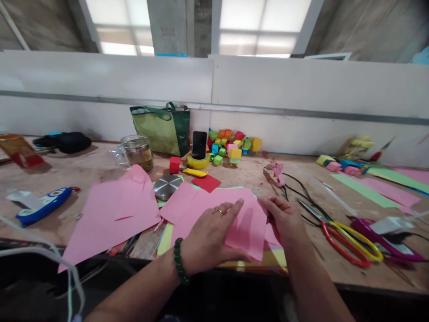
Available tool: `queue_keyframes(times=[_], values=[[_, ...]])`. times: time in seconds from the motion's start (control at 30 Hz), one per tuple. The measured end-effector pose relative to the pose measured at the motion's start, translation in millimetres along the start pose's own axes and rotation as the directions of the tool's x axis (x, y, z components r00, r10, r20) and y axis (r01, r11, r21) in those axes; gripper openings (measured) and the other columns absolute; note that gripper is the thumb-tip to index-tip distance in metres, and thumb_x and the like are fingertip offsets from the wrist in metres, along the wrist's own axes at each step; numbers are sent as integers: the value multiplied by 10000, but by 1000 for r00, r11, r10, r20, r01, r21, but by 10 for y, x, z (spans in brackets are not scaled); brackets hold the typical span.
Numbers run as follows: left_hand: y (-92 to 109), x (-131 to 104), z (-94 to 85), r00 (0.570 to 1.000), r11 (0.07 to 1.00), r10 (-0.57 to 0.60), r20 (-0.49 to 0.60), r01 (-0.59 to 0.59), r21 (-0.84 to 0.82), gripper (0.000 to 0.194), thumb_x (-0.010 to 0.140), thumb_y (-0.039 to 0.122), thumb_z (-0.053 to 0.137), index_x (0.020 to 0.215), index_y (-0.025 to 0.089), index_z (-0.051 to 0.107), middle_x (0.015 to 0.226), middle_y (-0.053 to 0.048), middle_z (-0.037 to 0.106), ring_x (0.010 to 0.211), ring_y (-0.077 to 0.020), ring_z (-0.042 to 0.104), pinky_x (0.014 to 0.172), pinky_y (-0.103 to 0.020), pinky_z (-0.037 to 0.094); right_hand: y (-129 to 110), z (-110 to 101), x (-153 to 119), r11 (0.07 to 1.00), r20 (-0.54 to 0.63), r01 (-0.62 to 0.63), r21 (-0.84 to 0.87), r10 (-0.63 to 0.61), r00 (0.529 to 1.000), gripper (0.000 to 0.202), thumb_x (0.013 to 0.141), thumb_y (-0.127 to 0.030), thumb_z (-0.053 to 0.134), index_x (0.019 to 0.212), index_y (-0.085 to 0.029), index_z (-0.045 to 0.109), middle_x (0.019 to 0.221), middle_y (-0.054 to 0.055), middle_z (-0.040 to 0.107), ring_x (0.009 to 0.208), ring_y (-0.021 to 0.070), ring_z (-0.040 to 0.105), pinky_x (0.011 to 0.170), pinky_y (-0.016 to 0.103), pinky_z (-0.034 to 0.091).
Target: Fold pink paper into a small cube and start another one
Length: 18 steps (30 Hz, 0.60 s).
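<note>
- Pink paper [248, 226] lies before us at the near edge of the table [241, 172], under our left hand and beside our right, as the head view shows.
- We seem to be at a handling step, steadying the sheet and lining up its right edge; whether it is folded or lies as one layer, we cannot tell.
- Our next move, we judge, calls for a light, even press from the left and a careful grip on the right, so that the paper neither slips nor creases askew.
- Our left hand [209, 232] is spread, thumb and forefinger wide apart, the palm side down on the sheet; it grasps nothing.
- Our right hand [283, 219] is mostly curled, thumb and forefinger together at the right edge near the far corner, seemingly pinching it; the other fingers fold inward.
- To our right rest the scissors [348, 243] and the glue gun [277, 173], neither touched by us.
- To our left lies another pink sheet [114, 214], with a metal lid [167, 187] just beyond its right side.
</note>
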<state>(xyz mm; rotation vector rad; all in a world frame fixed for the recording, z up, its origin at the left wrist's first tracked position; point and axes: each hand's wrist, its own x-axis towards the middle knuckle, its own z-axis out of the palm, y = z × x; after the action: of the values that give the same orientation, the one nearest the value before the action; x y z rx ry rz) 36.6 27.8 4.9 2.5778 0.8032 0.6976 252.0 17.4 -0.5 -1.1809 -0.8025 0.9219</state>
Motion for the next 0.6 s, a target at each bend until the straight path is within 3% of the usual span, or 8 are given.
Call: queue_keyframes(times=[0.07,0.17,0.3,0.4,0.5,0.6], values=[[14,31,108,996,993,-69,50,73,-93,928,795,628,564,1500,193,145,1387,-166,479,1205,-292,515,977,-452,446,20,29,-26,1000,21,-6,27,6,1000,285,603,-367,826,737,-173,668,533,-40,576,441,79,485,417,193,392],[-19,47,203,982,960,-187,14,186,-211,808,856,534,539,1488,166,196,1426,-170,435,1252,-291,474,1031,-445,405,43,10,-118,999,77,-21,48,17,997,406,701,-407,761,1044,-220,652,666,-26,642,523,102,549,495,216,453],[-83,61,227,942,894,-329,-62,289,-343,711,877,414,538,1471,149,252,1360,-163,489,1123,-249,546,999,-417,427,80,-27,-307,995,277,-78,-63,92,956,530,779,-430,688,1252,-245,536,834,26,693,640,148,613,603,280,501],[-130,65,228,908,863,-392,-148,307,-402,649,913,407,479,1474,173,252,1294,-143,519,1074,-221,546,991,-414,426,114,-31,-407,980,378,-102,-170,160,912,666,758,-389,721,1345,-224,450,703,-3,657,596,138,581,565,254,460],[-151,57,247,938,882,-321,-130,247,-401,790,847,500,574,1489,207,219,1339,-142,471,1188,-249,475,1044,-440,382,143,-18,-429,982,322,-58,-181,115,940,741,745,-376,738,1374,-173,403,552,-62,561,533,116,528,536,232,421],[-129,50,267,982,905,-186,-5,170,-390,1064,659,557,749,1497,198,200,1458,-159,359,1322,-295,357,1110,-462,313,151,25,-430,989,204,-5,-146,36,978,820,699,-372,775,1389,-173,380,530,-86,520,521,113,523,534,233,429]])
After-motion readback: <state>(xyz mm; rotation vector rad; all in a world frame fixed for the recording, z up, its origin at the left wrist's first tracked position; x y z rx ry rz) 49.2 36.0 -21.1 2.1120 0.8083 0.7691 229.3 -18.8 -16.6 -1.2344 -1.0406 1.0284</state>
